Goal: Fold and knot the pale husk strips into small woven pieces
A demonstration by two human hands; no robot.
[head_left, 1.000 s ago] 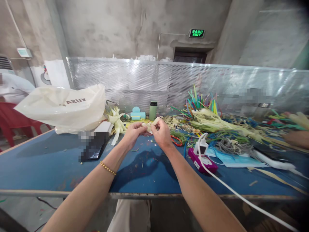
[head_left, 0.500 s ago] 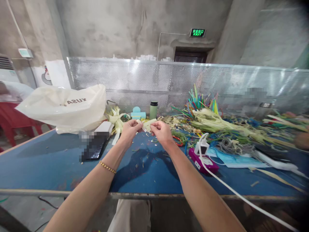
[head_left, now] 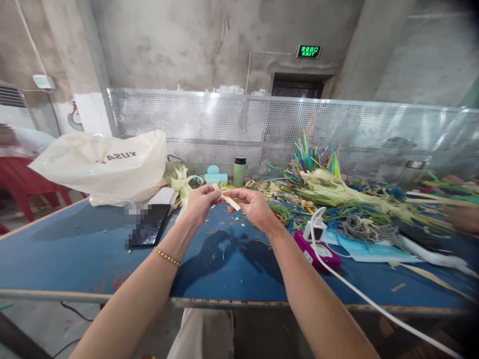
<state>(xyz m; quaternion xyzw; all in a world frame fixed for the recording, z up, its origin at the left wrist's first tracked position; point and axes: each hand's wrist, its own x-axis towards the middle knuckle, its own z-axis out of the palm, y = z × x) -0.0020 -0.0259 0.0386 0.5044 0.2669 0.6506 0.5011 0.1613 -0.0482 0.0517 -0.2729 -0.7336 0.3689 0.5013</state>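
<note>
Above the middle of the blue table, my left hand (head_left: 202, 203) pinches a small pale piece of corn husk between thumb and fingers. My right hand (head_left: 252, 208) meets it from the other side, its fingers closed around a cream husk strip (head_left: 232, 203) whose loose end slants down toward me. The fingertips of both hands are close together, and how the strip is folded there is too small to make out. Behind my left hand lies a bunch of pale husks (head_left: 180, 180). Small scraps are scattered on the tabletop below.
At left are a white plastic bag (head_left: 108, 169) and a dark phone (head_left: 151, 227). A green bottle (head_left: 239, 173) stands behind my hands. To the right lie a purple power socket (head_left: 322, 255) with a white cable, a husk pile (head_left: 333, 187), wires and a blue mask (head_left: 368, 248).
My right fingers have shifted left, closer to my left hand. The husk strip, earlier stretched between the hands, now has its end pointing down and right.
</note>
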